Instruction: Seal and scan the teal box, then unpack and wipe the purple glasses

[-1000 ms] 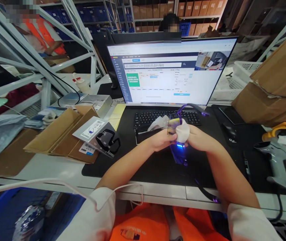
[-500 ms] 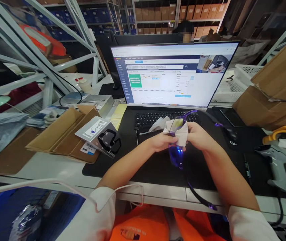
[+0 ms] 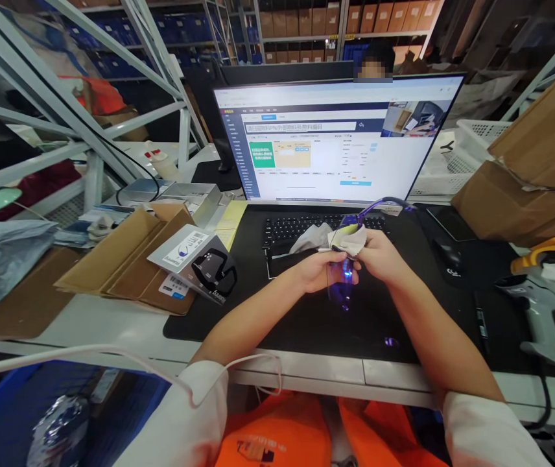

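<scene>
Purple-tinted glasses are held upright on edge above the black desk mat, one temple reaching toward the monitor. My left hand is closed on the bridge area of the glasses, thumb on top. My right hand pinches a white cloth against the upper lens. A blue light glints on the lens below the fingers. Part of the frame is hidden by the cloth and fingers. Left of my forearm, a grey-and-black glasses box leans on an open brown carton.
Behind my hands are a keyboard and a lit monitor. On the right lie a mouse, a pen, a barcode scanner and large cardboard boxes. A white cable crosses at lower left. Another person sits behind the monitor.
The cloth has shifted over the upper lens, spreading and then bunching between my fingers. The glasses have tilted slightly, and the near temple no longer shows clearly over the desk edge.
</scene>
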Demonstrator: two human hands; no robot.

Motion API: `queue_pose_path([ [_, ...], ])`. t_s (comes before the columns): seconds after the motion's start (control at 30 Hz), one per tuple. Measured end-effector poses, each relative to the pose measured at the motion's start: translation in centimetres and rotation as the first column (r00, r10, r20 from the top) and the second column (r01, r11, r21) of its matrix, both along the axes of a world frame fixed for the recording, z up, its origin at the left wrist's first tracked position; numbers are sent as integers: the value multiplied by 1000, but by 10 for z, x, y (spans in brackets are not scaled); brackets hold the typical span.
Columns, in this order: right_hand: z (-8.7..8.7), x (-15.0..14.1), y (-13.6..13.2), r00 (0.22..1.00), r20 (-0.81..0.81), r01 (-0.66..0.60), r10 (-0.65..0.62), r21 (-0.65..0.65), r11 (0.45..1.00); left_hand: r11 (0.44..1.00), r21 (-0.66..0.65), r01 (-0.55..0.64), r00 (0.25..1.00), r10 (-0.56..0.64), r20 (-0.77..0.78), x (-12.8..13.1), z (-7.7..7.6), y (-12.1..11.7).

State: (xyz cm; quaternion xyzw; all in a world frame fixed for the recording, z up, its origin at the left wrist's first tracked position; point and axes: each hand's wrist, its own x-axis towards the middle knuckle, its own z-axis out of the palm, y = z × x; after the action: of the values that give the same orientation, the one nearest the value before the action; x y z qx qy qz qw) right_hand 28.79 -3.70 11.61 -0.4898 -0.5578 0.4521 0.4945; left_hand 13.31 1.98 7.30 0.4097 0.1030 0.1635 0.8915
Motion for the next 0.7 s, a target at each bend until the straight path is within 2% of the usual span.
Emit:
queue_pose_path([
  [0.03, 0, 0, 0, 990, 56, 125, -130, 85, 989, 1000, -17, 18, 1000, -18, -3, 1, -1, -2],
  [0.07, -1, 0, 1, 956, 107, 249, -273, 195, 949, 999, -30, 34, 999, -34, -8, 3, -2, -5],
  [0.1, -1, 1, 2, 903, 144, 347, -406, 313, 884, 998, -34, 45, 999, -45, -15, 5, -3, -7],
  [0.13, -1, 3, 4, 847, 164, 405, -506, 417, 814, 998, -33, 50, 998, -51, -25, 6, -4, -8],
  [0.17, -1, 5, 5, 813, 179, 418, -554, 482, 770, 998, -29, 50, 998, -51, -33, 7, -4, -9],
  [0.2, -1, 7, 5, 815, 199, 396, -544, 494, 774, 999, -25, 44, 998, -45, -40, 8, -4, -8],
  [0.23, -1, 8, 5, 850, 218, 349, -480, 450, 822, 999, -22, 25, 999, -25, -39, 8, -4, -7],
  [0.3, 1, 10, 4, 946, 211, 190, -245, 250, 949, 1000, -13, -12, 1000, 11, -27, 6, -4, -3],
  [0.33, 2, 10, 3, 976, 178, 103, -128, 146, 984, 1000, -9, -23, 1000, 23, -20, 5, -4, -1],
  [0.37, 3, 10, 1, 988, 142, 45, -55, 73, 996, 1000, -6, -24, 1000, 24, -16, 4, -4, 0],
  [0.4, 4, 10, 1, 992, 123, 34, -39, 43, 998, 1000, -6, -5, 1000, 5, -20, 3, -5, -1],
  [0.43, 4, 9, 0, 988, 129, 74, -81, 63, 995, 999, -9, 32, 999, -32, -30, 4, -5, -3],
  [0.47, 4, 9, 0, 972, 154, 157, -175, 126, 980, 997, -16, 76, 996, -77, -42, 5, -6, -6],
  [0.5, 4, 10, 1, 935, 186, 260, -302, 219, 941, 994, -22, 110, 993, -111, -49, 6, -8, -9],
  [0.53, 3, 11, 1, 878, 211, 353, -430, 319, 879, 991, -23, 135, 989, -136, -53, 8, -9, -12],
  [0.57, 3, 12, 2, 819, 225, 415, -528, 403, 816, 989, -22, 145, 988, -146, -55, 10, -9, -15],
  [0.6, 3, 13, 2, 783, 234, 439, -577, 450, 778, 990, -20, 137, 989, -138, -53, 12, -9, -17],
  [0.63, 4, 14, 2, 786, 245, 427, -567, 449, 785, 994, -22, 108, 993, -109, -47, 13, -9, -17],
  [0.7, 5, 15, 2, 885, 257, 306, -388, 307, 901, 998, -43, 34, 999, -36, -36, 12, -8, -14],
])
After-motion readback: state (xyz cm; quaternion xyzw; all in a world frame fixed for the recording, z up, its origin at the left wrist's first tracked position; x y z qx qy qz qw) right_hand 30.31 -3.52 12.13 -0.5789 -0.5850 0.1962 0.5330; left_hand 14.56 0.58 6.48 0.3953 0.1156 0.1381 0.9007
